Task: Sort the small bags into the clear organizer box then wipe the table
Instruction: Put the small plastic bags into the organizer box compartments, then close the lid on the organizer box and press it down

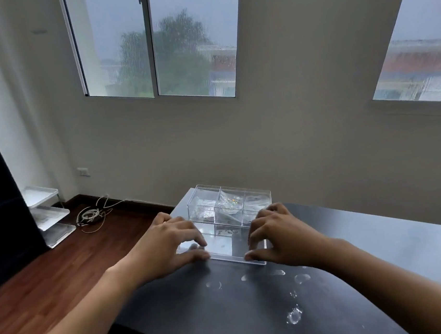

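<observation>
Both hands hold a clear lid (224,250) on the black desk (357,236) — left hand (167,244), right hand (281,238) — before the clear organizer box (228,204) with small bags (230,202) inside.

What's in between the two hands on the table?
In the head view, a flat clear lid lies between the left hand and the right hand, in front of the clear organizer box.

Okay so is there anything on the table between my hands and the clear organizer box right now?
Nothing visible does. The left hand and right hand already rest on a flat clear lid lying against the near side of the clear organizer box on the black table; only water spots lie nearer you.
</observation>
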{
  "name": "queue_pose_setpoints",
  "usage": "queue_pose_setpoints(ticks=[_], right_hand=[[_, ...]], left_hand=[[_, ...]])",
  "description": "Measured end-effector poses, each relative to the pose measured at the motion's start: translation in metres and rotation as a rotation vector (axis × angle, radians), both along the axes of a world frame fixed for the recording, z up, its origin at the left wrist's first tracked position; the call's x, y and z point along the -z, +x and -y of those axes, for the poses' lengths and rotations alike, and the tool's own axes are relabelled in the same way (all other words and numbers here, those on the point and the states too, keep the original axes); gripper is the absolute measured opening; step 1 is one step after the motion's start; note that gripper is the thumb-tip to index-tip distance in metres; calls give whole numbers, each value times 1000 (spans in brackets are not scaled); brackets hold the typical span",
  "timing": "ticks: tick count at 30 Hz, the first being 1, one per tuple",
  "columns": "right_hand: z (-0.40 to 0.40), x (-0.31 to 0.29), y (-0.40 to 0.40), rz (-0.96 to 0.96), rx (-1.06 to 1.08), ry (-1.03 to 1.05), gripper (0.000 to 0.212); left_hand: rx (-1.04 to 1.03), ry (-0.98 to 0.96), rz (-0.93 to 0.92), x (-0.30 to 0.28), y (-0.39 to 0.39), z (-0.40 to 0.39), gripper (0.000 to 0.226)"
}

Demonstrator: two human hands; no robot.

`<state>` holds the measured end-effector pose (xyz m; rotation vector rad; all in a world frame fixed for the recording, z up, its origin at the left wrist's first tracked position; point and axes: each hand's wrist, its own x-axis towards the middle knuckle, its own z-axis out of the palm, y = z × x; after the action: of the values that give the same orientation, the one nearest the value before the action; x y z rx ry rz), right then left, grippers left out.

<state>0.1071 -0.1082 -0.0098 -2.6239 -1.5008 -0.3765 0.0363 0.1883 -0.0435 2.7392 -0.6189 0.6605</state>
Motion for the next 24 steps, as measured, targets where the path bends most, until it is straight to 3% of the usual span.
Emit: queue_pose_setpoints(ticks=[7,14,19,21,24], right_hand=[[-5,-5,-13,-23,-56,-45,29],[0,-15,-24,170,-103,53,42],[0,-30,-32,244,-75,383,20],[-1,-41,-31,124,-17,557,24],[-3,-55,-25,-42,52,754,29]], left_hand=[[52,-105,-85,3,-11,1,15],[143,-249,-170,-47,-24,11,11],[139,-354,-199,-79,-26,16,10],[103,-445,-152,-85,-25,18,12],[-4,-746,-58,-80,-15,15,27]])
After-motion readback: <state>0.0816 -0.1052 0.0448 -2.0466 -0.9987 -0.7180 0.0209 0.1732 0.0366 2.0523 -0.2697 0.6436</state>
